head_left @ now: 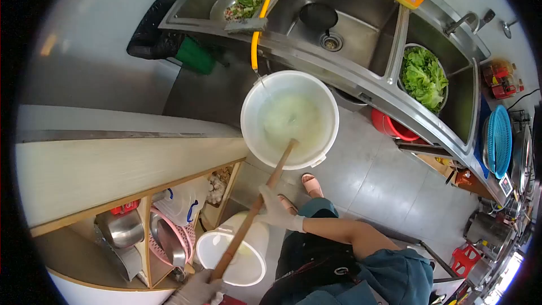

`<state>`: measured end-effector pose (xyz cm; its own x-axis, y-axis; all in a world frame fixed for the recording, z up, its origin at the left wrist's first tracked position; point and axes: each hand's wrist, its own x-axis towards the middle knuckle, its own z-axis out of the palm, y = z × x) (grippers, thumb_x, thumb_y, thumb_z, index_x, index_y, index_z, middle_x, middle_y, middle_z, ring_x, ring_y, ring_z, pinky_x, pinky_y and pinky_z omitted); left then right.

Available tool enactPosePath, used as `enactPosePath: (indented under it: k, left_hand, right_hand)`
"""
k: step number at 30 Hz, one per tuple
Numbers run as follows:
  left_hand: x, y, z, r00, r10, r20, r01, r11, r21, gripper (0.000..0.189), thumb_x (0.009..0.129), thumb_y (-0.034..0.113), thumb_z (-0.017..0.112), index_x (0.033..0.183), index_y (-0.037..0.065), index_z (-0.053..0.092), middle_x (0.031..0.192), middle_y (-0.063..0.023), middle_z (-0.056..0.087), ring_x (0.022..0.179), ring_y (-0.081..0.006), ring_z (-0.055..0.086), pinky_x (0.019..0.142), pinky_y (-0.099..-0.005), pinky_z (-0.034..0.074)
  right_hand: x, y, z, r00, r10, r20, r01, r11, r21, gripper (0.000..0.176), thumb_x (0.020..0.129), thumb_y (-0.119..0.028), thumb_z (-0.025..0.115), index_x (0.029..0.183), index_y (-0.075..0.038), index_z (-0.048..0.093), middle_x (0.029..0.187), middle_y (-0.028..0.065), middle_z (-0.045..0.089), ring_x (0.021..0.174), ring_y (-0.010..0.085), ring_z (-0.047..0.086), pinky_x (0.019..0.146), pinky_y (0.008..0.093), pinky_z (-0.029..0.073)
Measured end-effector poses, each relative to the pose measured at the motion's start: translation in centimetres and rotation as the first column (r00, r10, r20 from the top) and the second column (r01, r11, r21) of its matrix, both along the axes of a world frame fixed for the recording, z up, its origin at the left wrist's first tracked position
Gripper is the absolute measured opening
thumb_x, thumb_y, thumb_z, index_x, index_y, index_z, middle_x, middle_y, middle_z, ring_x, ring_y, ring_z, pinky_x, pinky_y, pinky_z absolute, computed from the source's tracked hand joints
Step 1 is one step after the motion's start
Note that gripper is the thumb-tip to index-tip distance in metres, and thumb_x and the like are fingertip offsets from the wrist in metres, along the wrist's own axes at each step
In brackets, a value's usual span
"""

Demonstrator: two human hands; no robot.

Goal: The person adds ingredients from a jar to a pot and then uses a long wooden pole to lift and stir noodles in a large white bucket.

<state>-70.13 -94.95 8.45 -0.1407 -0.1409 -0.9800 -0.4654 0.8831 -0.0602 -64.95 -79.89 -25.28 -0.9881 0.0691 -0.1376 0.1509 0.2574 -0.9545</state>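
Both my hands are in thin whitish gloves and hold one long wooden stick [247, 223]. My right hand [278, 210] is closed round its middle part. Near the bottom edge of the view, my left hand [199, 289] grips its upper end. The stick slants away from me, its far end dipping into cloudy, pale greenish liquid [293, 117] in a large white bucket [250, 135]. A yellow hose [262, 25] hangs over the sink edge, and a thin stream of water runs from it into the bucket.
A second white bucket [261, 237] stands beside the shelf unit [141, 200]. Beyond the large bucket are steel sinks [350, 59] with a dark pan [319, 16] and leafy greens [422, 78]. A red basin [389, 125] sits beneath them, and a green bin [195, 56] is at the upper left.
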Motion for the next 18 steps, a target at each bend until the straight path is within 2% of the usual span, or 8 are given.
enactPosePath:
  k: [2, 3, 4, 5, 7, 10, 13, 18]
  left_hand:
    - [3.9, -2.1, -3.3, 0.988, 0.117, -0.1, -0.105, 0.987, 0.124, 0.03, 0.081, 0.017, 0.059, 0.102, -0.004, 0.054, 0.063, -0.002, 0.053, 0.046, -0.0094, 0.047, 0.042, -0.0233, 0.038]
    - [5.4, -2.4, -4.3, 0.916, 0.402, 0.016, -0.402, 0.911, 0.093, 0.031, 0.08, 0.015, 0.061, 0.104, -0.004, 0.053, 0.065, -0.0027, 0.054, 0.046, -0.0096, 0.047, 0.041, -0.0238, 0.038]
    - [6.3, -2.5, -5.3, 0.96, 0.279, 0.003, -0.279, 0.959, 0.04, 0.03, 0.081, 0.021, 0.06, 0.103, 0.002, 0.056, 0.076, -0.0068, 0.059, 0.06, -0.0164, 0.055, 0.052, -0.0293, 0.044]
    - [7.1, -2.5, -6.3, 0.989, 0.15, -0.004, -0.15, 0.989, -0.014, 0.029, 0.082, 0.027, 0.059, 0.102, 0.007, 0.059, 0.087, -0.0109, 0.064, 0.075, -0.0231, 0.062, 0.064, -0.0349, 0.05]
    - [10.2, -4.3, -9.3, 0.983, 0.146, -0.113, -0.14, 0.988, 0.061, 0.03, 0.081, 0.021, 0.061, 0.104, 0.002, 0.055, 0.077, -0.0075, 0.06, 0.061, -0.0164, 0.056, 0.053, -0.03, 0.045]
    - [14.4, -5.4, -12.7, 0.962, 0.153, -0.227, -0.121, 0.981, 0.149, 0.033, 0.08, 0.015, 0.062, 0.106, -0.003, 0.052, 0.066, -0.0043, 0.055, 0.049, -0.0097, 0.05, 0.043, -0.0258, 0.041]
    - [18.8, -7.9, -15.9, 0.911, 0.115, -0.397, -0.018, 0.97, 0.241, 0.034, 0.08, 0.016, 0.063, 0.105, -0.004, 0.052, 0.068, -0.0062, 0.056, 0.056, -0.0101, 0.053, 0.05, -0.0259, 0.043]
    - [23.2, -11.1, -17.8, 0.911, 0.074, -0.406, 0.037, 0.966, 0.258, 0.038, 0.079, 0.021, 0.064, 0.105, -0.004, 0.051, 0.071, -0.012, 0.056, 0.064, -0.0167, 0.055, 0.059, -0.0312, 0.046]
  right_hand:
    - [1.9, 0.1, -1.1, 0.996, -0.045, 0.076, 0.041, 0.998, 0.045, 0.096, 0.062, -0.038, 0.075, 0.133, 0.001, 0.023, 0.131, 0.0243, 0.034, 0.122, 0.0341, 0.033, 0.101, 0.0414, 0.028]
    - [2.5, 0.2, -1.7, 0.969, -0.054, 0.241, 0.116, 0.961, -0.252, 0.094, 0.065, -0.037, 0.074, 0.134, 0.001, 0.021, 0.132, 0.0222, 0.033, 0.122, 0.033, 0.033, 0.1, 0.0408, 0.03]
    - [3.4, 0.1, -2.1, 0.917, -0.008, 0.399, 0.228, 0.83, -0.508, 0.092, 0.069, -0.036, 0.072, 0.135, 0.0, 0.018, 0.132, 0.0201, 0.033, 0.122, 0.0319, 0.033, 0.099, 0.0402, 0.032]
    - [5.4, -1.7, -7.7, 0.948, 0.069, 0.31, 0.16, 0.738, -0.655, 0.078, 0.069, -0.034, 0.072, 0.125, 0.0, 0.029, 0.123, 0.0189, 0.038, 0.115, 0.0307, 0.039, 0.094, 0.0401, 0.035]
    - [9.2, -5.3, -18.6, 0.968, 0.216, 0.124, 0.011, 0.462, -0.887, 0.051, 0.071, -0.03, 0.072, 0.105, 0.0, 0.049, 0.105, 0.0164, 0.05, 0.099, 0.0285, 0.05, 0.086, 0.0399, 0.042]
    - [2.5, -0.3, -8.0, 0.796, 0.254, 0.55, 0.604, -0.26, -0.753, 0.026, 0.083, -0.026, 0.062, 0.094, -0.006, 0.049, 0.084, 0.0081, 0.054, 0.077, 0.0211, 0.055, 0.067, 0.0326, 0.047]
    - [1.1, -0.8, -11.0, 0.635, -0.01, 0.773, 0.772, -0.045, -0.635, 0.02, 0.08, -0.025, 0.064, 0.079, -0.011, 0.051, 0.065, 0.0022, 0.053, 0.056, 0.0146, 0.053, 0.053, 0.028, 0.046]
    - [3.9, -3.3, -11.3, 0.597, 0.022, 0.802, 0.801, 0.047, -0.597, 0.02, 0.079, -0.026, 0.065, 0.077, -0.012, 0.051, 0.06, -0.0011, 0.049, 0.052, 0.0122, 0.049, 0.048, 0.0265, 0.043]
